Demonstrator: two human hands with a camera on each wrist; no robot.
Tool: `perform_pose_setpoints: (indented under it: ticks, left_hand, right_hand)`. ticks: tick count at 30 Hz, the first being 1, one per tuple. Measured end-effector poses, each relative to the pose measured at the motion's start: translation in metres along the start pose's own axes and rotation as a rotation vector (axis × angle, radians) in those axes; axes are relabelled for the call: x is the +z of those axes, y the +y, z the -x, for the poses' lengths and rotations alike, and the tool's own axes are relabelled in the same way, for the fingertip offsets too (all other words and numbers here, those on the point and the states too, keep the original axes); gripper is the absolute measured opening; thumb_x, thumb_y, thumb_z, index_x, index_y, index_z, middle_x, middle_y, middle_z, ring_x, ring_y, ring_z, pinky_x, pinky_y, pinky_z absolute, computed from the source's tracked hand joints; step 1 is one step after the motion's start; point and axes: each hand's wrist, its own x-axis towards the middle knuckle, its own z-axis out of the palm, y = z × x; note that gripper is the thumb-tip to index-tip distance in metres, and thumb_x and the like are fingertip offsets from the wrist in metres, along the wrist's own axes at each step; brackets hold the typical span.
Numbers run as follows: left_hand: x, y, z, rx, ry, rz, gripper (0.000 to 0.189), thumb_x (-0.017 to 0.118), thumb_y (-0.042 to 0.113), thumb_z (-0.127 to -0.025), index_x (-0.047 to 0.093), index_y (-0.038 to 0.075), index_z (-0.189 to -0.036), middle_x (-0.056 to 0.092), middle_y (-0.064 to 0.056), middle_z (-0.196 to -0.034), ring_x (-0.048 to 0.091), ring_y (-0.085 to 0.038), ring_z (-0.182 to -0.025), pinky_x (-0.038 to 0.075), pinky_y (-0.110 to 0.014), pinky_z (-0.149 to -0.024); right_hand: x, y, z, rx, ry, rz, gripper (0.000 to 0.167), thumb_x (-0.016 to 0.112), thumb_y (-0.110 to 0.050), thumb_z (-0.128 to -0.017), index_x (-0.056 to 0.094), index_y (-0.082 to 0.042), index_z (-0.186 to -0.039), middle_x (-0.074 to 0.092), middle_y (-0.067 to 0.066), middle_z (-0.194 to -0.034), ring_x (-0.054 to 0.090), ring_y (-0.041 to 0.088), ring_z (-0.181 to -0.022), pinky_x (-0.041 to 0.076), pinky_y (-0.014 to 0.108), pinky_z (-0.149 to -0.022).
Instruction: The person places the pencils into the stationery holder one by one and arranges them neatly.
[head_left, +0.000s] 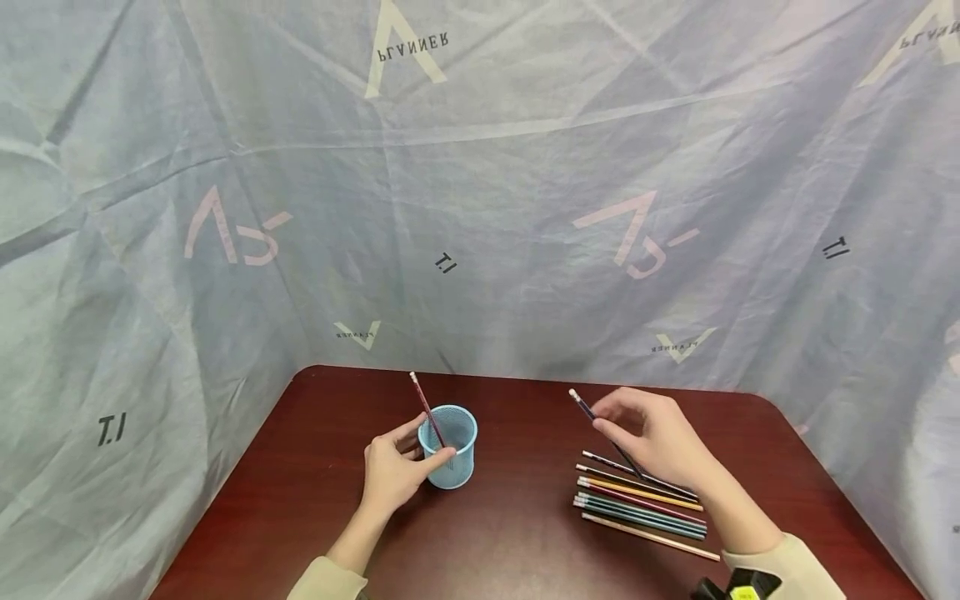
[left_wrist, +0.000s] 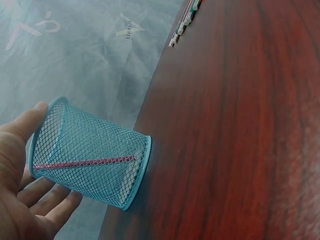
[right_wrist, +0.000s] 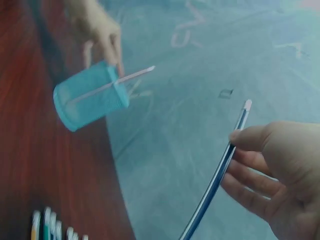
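My left hand (head_left: pixel 393 471) holds a light blue mesh pencil cup (head_left: pixel 453 477), which stands upright on the table. Its thumb is at the near rim and the fingers lie along the cup's side. One dark red pencil (head_left: pixel 423 400) leans inside the cup, its eraser end sticking up past the rim. Over on the right, my right hand (head_left: pixel 663 433) pinches a dark blue pencil (right_wrist: pixel 215 182) near its eraser end, between thumb and fingers. That pencil is tilted, eraser end up, above a loose row of pencils (head_left: pixel 641 508) lying on the table.
The row holds several pencils in black, yellow, red, green and a pale wood colour, erasers pointing left. Under everything is a dark red-brown wooden table (head_left: pixel 517 550) with rounded far corners. A grey printed cloth (head_left: pixel 495 208) hangs behind the table and at both sides.
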Motion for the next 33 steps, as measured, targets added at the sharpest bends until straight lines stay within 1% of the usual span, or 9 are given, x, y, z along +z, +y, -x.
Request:
perform_pose_setpoints:
  ticks: [3, 5, 9, 13, 17, 23, 27, 31, 33]
  left_hand:
    - [-0.001, 0.000, 0.001, 0.005, -0.001, -0.008, 0.074, 0.102, 0.031, -0.071, 0.074, 0.010, -0.135, 0.079, -0.018, -0.121, 0.080, -0.033, -0.107, 0.066, -0.047, -0.092]
    - [0.000, 0.000, 0.002, 0.007, -0.002, -0.014, 0.074, 0.102, 0.031, -0.071, 0.074, 0.010, -0.136, 0.079, -0.018, -0.121, 0.080, -0.033, -0.107, 0.066, -0.046, -0.092]
    - [0.001, 0.001, 0.003, 0.003, -0.005, -0.014, 0.074, 0.103, 0.030, -0.070, 0.074, 0.011, -0.136, 0.080, -0.015, -0.122, 0.080, -0.031, -0.107, 0.066, -0.044, -0.091]
    - [0.001, 0.000, 0.002, 0.001, -0.001, -0.006, 0.074, 0.103, 0.028, -0.069, 0.075, 0.012, -0.135, 0.080, -0.014, -0.121, 0.080, -0.029, -0.107, 0.066, -0.041, -0.091]
    - [0.001, 0.000, 0.002, -0.002, 0.005, 0.003, 0.074, 0.103, 0.027, -0.068, 0.075, 0.012, -0.135, 0.080, -0.013, -0.120, 0.080, -0.028, -0.106, 0.066, -0.041, -0.091]
    - [0.001, -0.002, 0.003, -0.022, -0.002, 0.013, 0.075, 0.104, 0.027, -0.067, 0.075, 0.013, -0.135, 0.080, -0.013, -0.121, 0.080, -0.028, -0.108, 0.066, -0.040, -0.092]
    - [0.002, -0.002, 0.003, -0.017, -0.005, 0.010, 0.075, 0.104, 0.029, -0.068, 0.075, 0.014, -0.135, 0.080, -0.012, -0.121, 0.080, -0.028, -0.107, 0.066, -0.039, -0.092]
    - [0.002, -0.001, 0.002, -0.003, 0.000, 0.010, 0.074, 0.104, 0.028, -0.068, 0.075, 0.013, -0.135, 0.080, -0.013, -0.121, 0.080, -0.028, -0.106, 0.067, -0.040, -0.091]
    - [0.001, -0.001, 0.003, 0.000, 0.001, 0.011, 0.074, 0.103, 0.028, -0.068, 0.075, 0.013, -0.135, 0.080, -0.013, -0.120, 0.080, -0.028, -0.106, 0.067, -0.040, -0.091]
  right_hand:
    - [0.007, -0.006, -0.010, 0.013, 0.004, -0.069, 0.021, 0.080, -0.010, -0.096, 0.075, -0.030, -0.104, 0.073, -0.014, -0.090, 0.069, 0.002, -0.080, 0.060, 0.021, -0.073]
    - [0.013, -0.009, -0.015, 0.015, 0.015, -0.092, 0.020, 0.079, -0.010, -0.097, 0.075, -0.028, -0.104, 0.073, -0.013, -0.090, 0.069, 0.003, -0.081, 0.060, 0.021, -0.073]
    - [0.023, -0.015, -0.027, 0.008, 0.071, -0.132, 0.017, 0.078, -0.008, -0.098, 0.074, -0.023, -0.106, 0.075, -0.006, -0.091, 0.070, 0.004, -0.081, 0.060, 0.022, -0.070]
    - [0.030, -0.021, -0.042, 0.009, 0.132, -0.193, 0.012, 0.076, -0.007, -0.099, 0.074, -0.015, -0.108, 0.076, 0.001, -0.094, 0.071, 0.005, -0.083, 0.062, 0.022, -0.073]
    - [0.039, -0.028, -0.058, 0.020, 0.158, -0.272, 0.011, 0.075, -0.007, -0.100, 0.072, -0.010, -0.110, 0.076, 0.007, -0.096, 0.072, 0.006, -0.088, 0.062, 0.020, -0.079]
    - [0.056, -0.038, -0.079, 0.020, 0.204, -0.372, 0.009, 0.074, -0.004, -0.100, 0.070, -0.005, -0.107, 0.075, 0.012, -0.095, 0.070, 0.005, -0.087, 0.062, 0.021, -0.078]
    - [0.069, -0.043, -0.093, 0.018, 0.197, -0.389, 0.009, 0.074, -0.005, -0.100, 0.069, -0.005, -0.107, 0.074, 0.010, -0.096, 0.071, 0.006, -0.088, 0.064, 0.026, -0.078]
    - [0.081, -0.049, -0.104, 0.010, 0.164, -0.386, 0.010, 0.073, -0.008, -0.101, 0.069, -0.007, -0.109, 0.075, 0.010, -0.097, 0.073, 0.012, -0.087, 0.067, 0.033, -0.077]
    - [0.087, -0.051, -0.107, 0.007, 0.152, -0.393, 0.010, 0.073, -0.008, -0.101, 0.069, -0.007, -0.110, 0.075, 0.010, -0.098, 0.074, 0.017, -0.088, 0.067, 0.034, -0.077]
